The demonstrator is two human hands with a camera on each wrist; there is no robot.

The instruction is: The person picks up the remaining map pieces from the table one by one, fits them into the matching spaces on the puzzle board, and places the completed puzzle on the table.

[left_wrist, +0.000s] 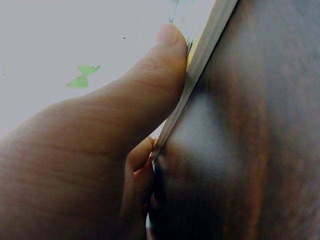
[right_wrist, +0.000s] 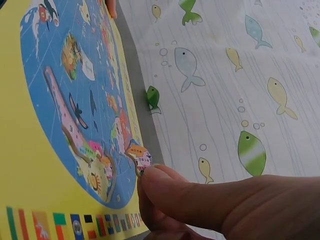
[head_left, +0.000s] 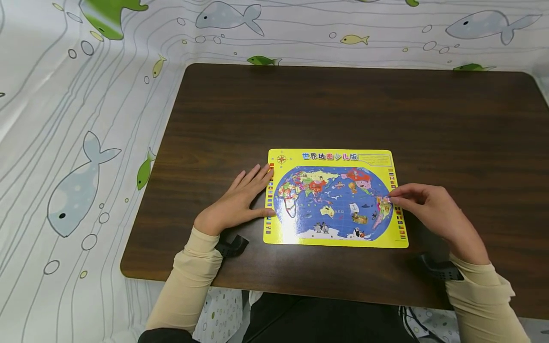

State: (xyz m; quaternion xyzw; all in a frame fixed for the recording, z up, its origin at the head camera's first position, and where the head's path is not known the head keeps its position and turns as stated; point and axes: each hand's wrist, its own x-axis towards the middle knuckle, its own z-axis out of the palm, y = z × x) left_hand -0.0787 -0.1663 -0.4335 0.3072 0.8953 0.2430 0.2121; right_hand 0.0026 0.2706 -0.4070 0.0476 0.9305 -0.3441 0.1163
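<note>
A yellow-bordered world map puzzle board [head_left: 334, 240] lies flat on the table, with raised map pieces on its blue oval. My left hand [head_left: 238, 200] rests on the board's left edge, fingers spread and thumb lying on the border. In the left wrist view the thumb [left_wrist: 150, 75] presses near the board's side. At the right part of the map, my right hand [head_left: 437, 212] pinches a small puzzle piece [right_wrist: 139, 156] between thumb and finger. That piece is held over the board, close to the South America pieces [right_wrist: 75, 130]. Whether it touches the board I cannot tell.
The dark wooden table [head_left: 343, 109] extends behind and to both sides of the board. A white sheet with fish prints [head_left: 73, 200] hangs around the table's left and far edges. Black straps [head_left: 233, 246] sit at both wrists, and the person's lap is below the near edge.
</note>
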